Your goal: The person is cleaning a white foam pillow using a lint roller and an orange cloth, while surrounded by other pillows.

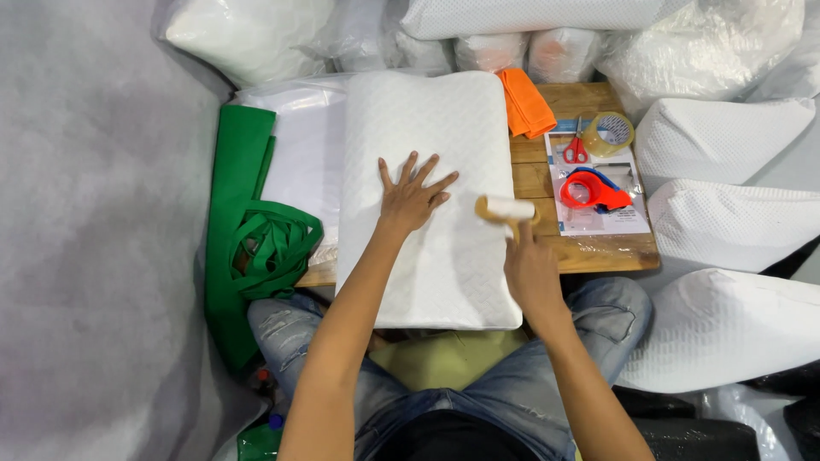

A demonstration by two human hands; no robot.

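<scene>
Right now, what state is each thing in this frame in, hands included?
Left hand: flat, fingers spread on the white pillow.
Right hand: gripping the lint roller at the pillow's right edge.
White pillow: lying flat across table and lap.
Scissors: closed, on paper.
Tape roll: lying flat.
Tape dispenser: resting, untouched.
Orange cloth: folded.
Green bags: piled, handles bunched.

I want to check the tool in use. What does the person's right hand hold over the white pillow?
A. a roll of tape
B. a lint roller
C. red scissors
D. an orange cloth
B: the right hand grips a lint roller at the edge of the white pillow.
</scene>
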